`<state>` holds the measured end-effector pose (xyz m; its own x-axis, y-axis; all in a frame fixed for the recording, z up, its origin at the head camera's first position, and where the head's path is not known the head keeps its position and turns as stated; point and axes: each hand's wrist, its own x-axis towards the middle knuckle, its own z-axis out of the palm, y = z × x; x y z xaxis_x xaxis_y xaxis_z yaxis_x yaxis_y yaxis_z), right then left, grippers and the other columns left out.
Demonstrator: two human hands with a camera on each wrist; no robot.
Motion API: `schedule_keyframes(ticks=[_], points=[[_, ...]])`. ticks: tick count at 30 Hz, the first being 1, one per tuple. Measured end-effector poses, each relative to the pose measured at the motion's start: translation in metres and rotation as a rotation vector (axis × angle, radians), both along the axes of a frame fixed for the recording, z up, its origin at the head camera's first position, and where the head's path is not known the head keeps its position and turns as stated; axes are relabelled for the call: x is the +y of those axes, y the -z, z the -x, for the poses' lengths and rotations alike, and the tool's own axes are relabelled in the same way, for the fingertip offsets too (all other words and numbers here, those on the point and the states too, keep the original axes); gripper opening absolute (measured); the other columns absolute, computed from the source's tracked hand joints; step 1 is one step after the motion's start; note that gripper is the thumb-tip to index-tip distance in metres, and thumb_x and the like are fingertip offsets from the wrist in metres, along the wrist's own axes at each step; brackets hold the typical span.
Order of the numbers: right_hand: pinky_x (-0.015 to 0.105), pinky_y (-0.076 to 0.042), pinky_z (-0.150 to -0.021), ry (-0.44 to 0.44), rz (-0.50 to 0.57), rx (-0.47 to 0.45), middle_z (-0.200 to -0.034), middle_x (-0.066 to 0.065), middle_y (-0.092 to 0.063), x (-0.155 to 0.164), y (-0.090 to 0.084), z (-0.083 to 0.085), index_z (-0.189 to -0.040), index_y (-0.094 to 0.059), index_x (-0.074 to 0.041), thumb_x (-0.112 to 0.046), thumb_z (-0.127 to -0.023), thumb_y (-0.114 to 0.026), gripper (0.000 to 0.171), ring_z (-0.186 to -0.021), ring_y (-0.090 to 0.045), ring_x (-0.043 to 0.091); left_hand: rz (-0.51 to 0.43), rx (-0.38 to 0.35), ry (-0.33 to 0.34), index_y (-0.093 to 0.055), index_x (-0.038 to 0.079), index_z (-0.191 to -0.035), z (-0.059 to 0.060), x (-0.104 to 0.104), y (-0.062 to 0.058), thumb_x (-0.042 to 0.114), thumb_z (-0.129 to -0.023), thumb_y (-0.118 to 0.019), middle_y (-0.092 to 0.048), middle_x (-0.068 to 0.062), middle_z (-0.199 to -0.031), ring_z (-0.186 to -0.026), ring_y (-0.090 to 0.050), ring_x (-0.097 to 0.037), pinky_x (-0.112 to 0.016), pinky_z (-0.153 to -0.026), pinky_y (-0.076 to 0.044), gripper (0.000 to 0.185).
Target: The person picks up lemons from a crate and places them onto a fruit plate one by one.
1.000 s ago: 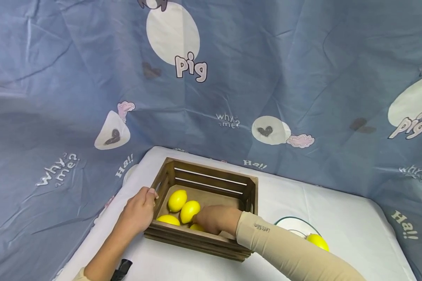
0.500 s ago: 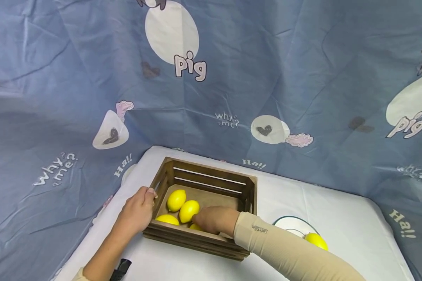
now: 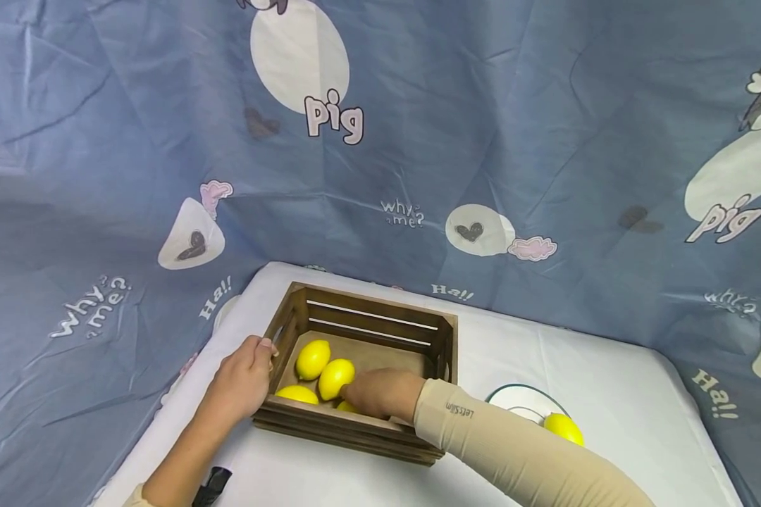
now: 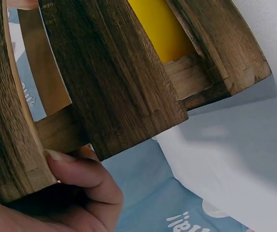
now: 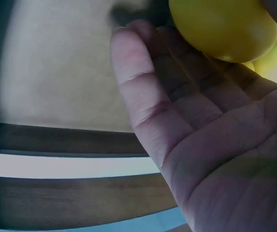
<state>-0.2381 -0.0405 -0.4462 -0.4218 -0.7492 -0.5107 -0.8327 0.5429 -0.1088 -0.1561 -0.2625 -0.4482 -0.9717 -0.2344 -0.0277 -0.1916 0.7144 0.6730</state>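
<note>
A brown slatted wooden crate (image 3: 349, 429) stands on the white table, with several yellow lemons inside its left half. My left hand (image 3: 241, 377) grips the crate's left end; in the left wrist view its bent finger and thumb (image 4: 80, 174) hold the edge of a slat. Inside the crate, my right hand (image 3: 383, 394) holds a lemon (image 5: 225, 29) between fingers and thumb, the thumb mostly out of the right wrist view. Two more lemons (image 3: 313, 359) (image 3: 337, 379) lie just left of that hand, and another lemon (image 3: 298, 394) sits by the front wall.
Right of the crate, a white plate (image 3: 514, 393) with a dark rim is partly hidden by the right sleeve (image 3: 514, 443). One lemon (image 3: 564, 428) is at the plate's right side. A black object (image 3: 212, 486) shows beside the left forearm. Printed blue cloth (image 3: 380, 169) hangs behind the table.
The whole head view has shifted slightly, so everything appears a little further left. Both hands, the crate and the lemons keep their places relative to each other.
</note>
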Motion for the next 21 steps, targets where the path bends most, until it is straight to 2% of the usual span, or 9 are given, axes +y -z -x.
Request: schedule_keyframes(ticks=[10,21], points=[[0.029,-0.046,-0.062,0.001,-0.033,0.061,-0.072,-0.003,-0.053,-0.0043,-0.0005,-0.0026,-0.090,-0.062,-0.018,-0.011,-0.100,-0.066,0.013,-0.065,-0.049,0.014,-0.003,0.016,0.010,-0.059,-0.001,-0.123,0.0000,-0.0004,-0.0009,0.029,-0.115,-0.023,-0.065,-0.020,-0.110,-0.098,-0.062,-0.040,-0.061,-0.092,-0.046,0.048],[0.029,-0.046,-0.060,0.077,-0.029,0.087,-0.074,-0.002,-0.055,-0.0056,-0.0017,-0.0009,-0.094,-0.064,-0.017,-0.013,-0.093,-0.076,0.013,-0.064,-0.050,0.014,-0.018,-0.003,0.008,-0.059,-0.001,-0.124,0.0007,-0.0008,-0.0018,0.031,-0.115,-0.022,-0.062,-0.014,-0.102,-0.092,-0.059,-0.035,-0.057,-0.088,-0.046,0.049]])
